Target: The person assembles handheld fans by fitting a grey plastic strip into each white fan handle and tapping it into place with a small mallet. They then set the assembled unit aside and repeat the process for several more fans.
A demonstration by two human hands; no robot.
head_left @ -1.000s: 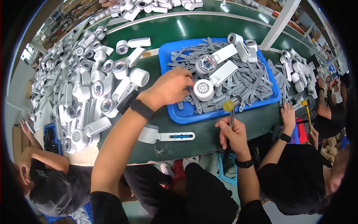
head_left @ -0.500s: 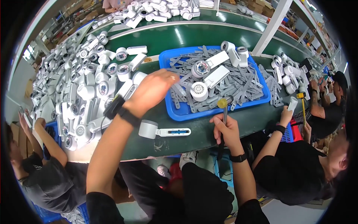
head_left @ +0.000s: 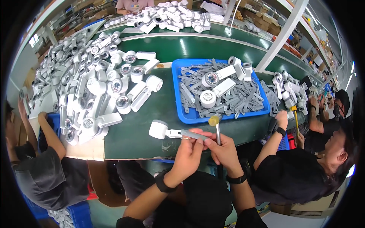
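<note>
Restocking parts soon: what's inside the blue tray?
The blue tray holds a heap of grey strips with several white handheld devices on top. The tray's floor beneath them is mostly covered.

White round-headed device (head_left: 164, 131) lies flat at table edge; small mallet (head_left: 216, 125) upright beside.

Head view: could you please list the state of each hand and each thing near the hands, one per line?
Left hand: pressing a grey strip onto the handle of the white handheld unit.
Right hand: gripping a small mallet, head up.
White handheld unit: lying flat on the green table.
Blue tray: holding many loose grey strips and several white units.
White pile: heaped, untouched.
</note>
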